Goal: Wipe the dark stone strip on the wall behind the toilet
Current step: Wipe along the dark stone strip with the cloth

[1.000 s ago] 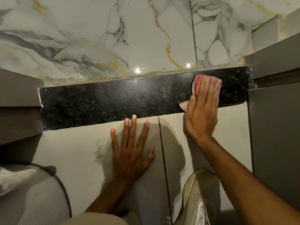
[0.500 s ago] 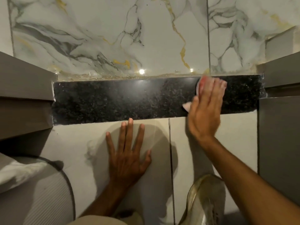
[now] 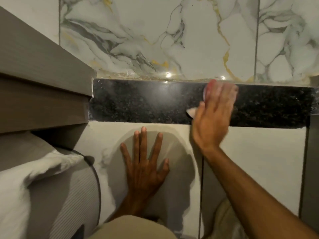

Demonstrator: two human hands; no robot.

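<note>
Right hand [image 3: 213, 114] presses cloth [image 3: 192, 112] flat on dark stone strip [image 3: 138, 102], right of centre; left hand [image 3: 144, 165] braces, spread, empty. Advise overlapping full-length passes.

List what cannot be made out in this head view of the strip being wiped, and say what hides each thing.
- Cloth: mostly covered by the right hand; its full shape is hidden.
- Right hand's fingertips: blurred.
- Dark stone strip: right end cut off by the picture edge.
- Toilet: not identifiable in this view.
- Left hand: wrist hidden behind the beige shape at the bottom.

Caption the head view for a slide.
Right hand presses a pink cloth on the dark stone strip; left hand lies flat on the pale tile below.
</note>
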